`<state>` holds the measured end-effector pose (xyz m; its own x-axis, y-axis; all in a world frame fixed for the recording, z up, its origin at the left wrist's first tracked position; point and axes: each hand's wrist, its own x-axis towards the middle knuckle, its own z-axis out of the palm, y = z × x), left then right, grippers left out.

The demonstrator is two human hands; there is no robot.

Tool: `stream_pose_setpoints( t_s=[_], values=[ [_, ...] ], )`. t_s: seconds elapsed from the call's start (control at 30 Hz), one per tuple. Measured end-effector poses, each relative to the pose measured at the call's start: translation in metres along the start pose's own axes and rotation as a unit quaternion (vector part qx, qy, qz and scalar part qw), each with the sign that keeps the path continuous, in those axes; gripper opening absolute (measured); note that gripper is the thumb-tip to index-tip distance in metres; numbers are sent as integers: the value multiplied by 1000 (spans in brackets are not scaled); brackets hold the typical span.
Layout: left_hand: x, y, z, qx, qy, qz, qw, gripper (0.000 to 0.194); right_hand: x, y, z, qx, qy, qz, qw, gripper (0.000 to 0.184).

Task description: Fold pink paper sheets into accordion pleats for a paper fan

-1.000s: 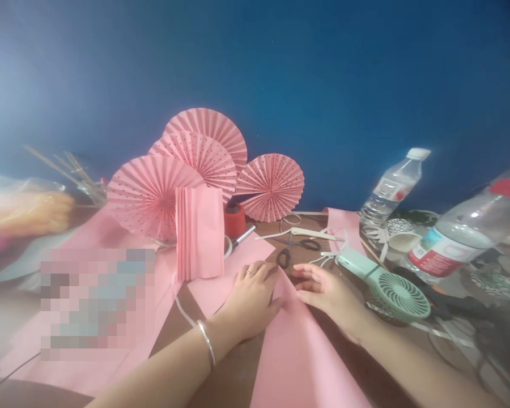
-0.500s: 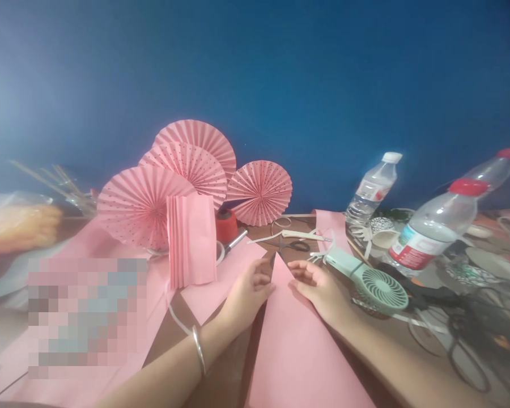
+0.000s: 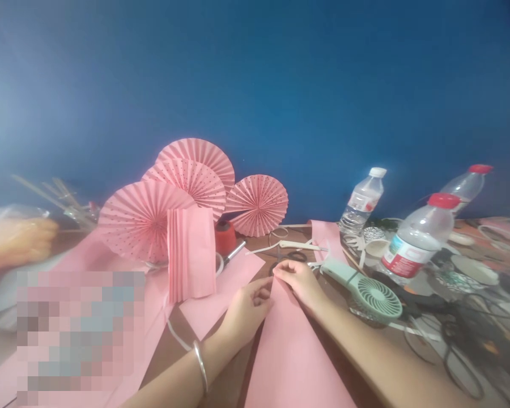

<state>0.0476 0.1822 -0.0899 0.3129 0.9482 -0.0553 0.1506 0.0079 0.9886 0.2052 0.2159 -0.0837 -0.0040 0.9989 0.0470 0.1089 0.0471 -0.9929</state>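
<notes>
A long sheet of pink paper (image 3: 295,357) runs from the bottom of the view up to a narrow far end. My right hand (image 3: 300,283) pinches the far tip of that sheet between thumb and fingers. On its left edge, my left hand (image 3: 249,311) is closed with curled fingers, the thumb lying at the paper's side. A metal bangle (image 3: 200,365) circles the left wrist. Left of my hands stands an accordion-folded pink paper strip (image 3: 191,252), and another flat pink piece (image 3: 225,294) lies beside it.
Pleated pink paper fans (image 3: 147,221) lean near the blue wall (image 3: 280,85). A red spool (image 3: 225,238), a pale-handled tool (image 3: 301,245) and a mint handheld fan (image 3: 378,297) lie close by. Bottles (image 3: 423,241), small bowls and dark cables crowd the right side.
My right hand has moved left and slightly up the sheet, and its spread fingers have closed on the tip. My left hand stays by the left edge. The view has shifted a little.
</notes>
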Motion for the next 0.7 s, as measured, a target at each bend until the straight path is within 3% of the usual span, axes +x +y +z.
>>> stream_pose_setpoints(
  t_s=[0.7],
  values=[
    [1,2,0,35,10,3,999,50,2,13,3,96,11,55,994,21]
  ],
)
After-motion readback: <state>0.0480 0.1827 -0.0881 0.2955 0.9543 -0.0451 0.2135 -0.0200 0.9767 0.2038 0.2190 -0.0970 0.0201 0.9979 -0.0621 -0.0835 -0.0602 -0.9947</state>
